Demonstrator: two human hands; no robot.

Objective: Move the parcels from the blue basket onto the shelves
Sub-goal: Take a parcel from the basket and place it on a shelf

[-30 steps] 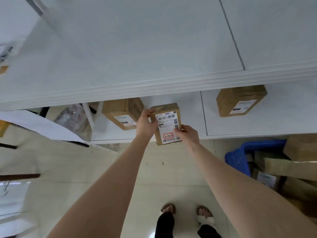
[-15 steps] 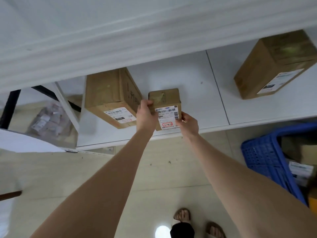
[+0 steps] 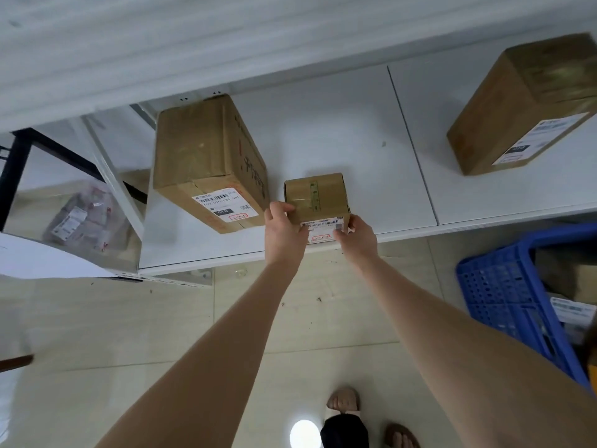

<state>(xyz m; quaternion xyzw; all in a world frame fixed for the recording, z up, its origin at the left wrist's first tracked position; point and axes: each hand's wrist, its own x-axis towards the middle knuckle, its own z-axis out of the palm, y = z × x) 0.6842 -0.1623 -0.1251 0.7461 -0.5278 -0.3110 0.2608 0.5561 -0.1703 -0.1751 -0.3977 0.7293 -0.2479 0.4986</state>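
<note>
On the white shelf, the left hand and right hand are setting down the small parcel, fingers pinching its sides, likely needing only release and a return to the blue basket

A pale tiled floor is seen from above, marked with a few dark specks; a round bright reflection is shown on the tiles near the lower edge; two feet in sandals are seen beside it, with dark trouser legs above them; at the left, a clear plastic bag of packaged items is lying low down behind a black metal frame; a white sheet is seen just in front of it.
</note>
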